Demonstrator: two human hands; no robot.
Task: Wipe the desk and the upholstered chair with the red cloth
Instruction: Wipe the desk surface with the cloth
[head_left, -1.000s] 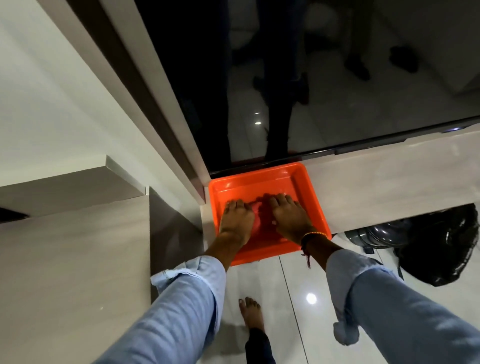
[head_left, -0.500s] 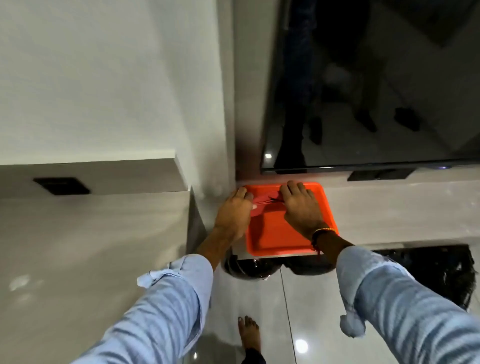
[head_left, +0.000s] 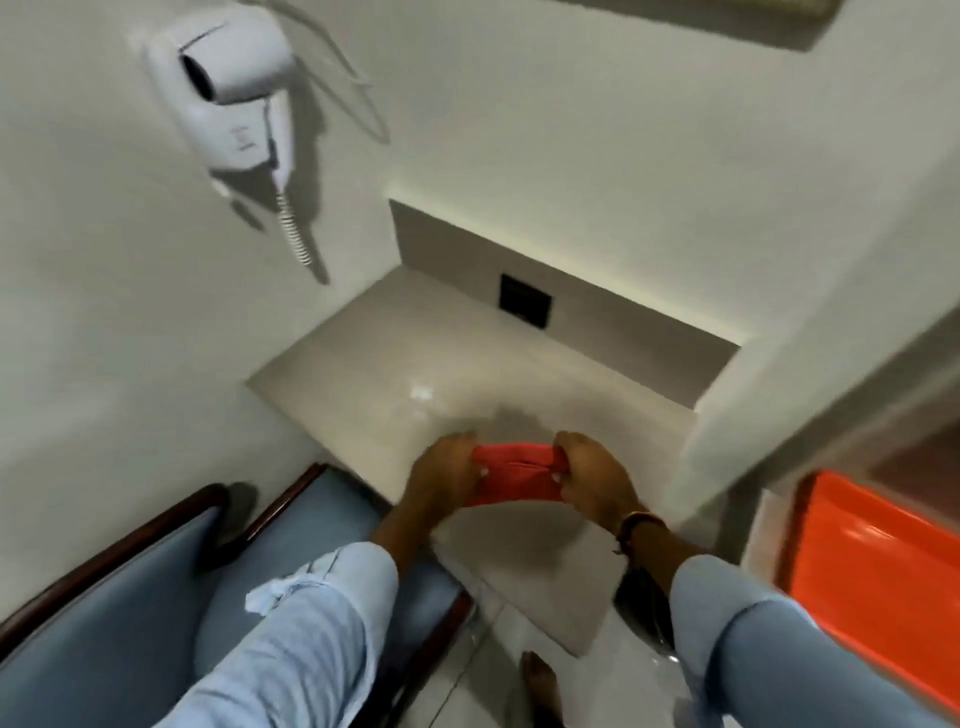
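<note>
We hold the red cloth (head_left: 511, 474) stretched between both hands above the desk's (head_left: 395, 374) near edge.

Left hand (head_left: 441, 475) and right hand (head_left: 589, 480) each pinch one end closed, cloth folded, likely readying a flat pad for the first wipe. Desk looks untouched; upholstered chair (head_left: 130, 597) sits at its left front corner. Orange tray (head_left: 883, 582) on the ledge to our right, nothing seen in it, partly cropped.
</note>
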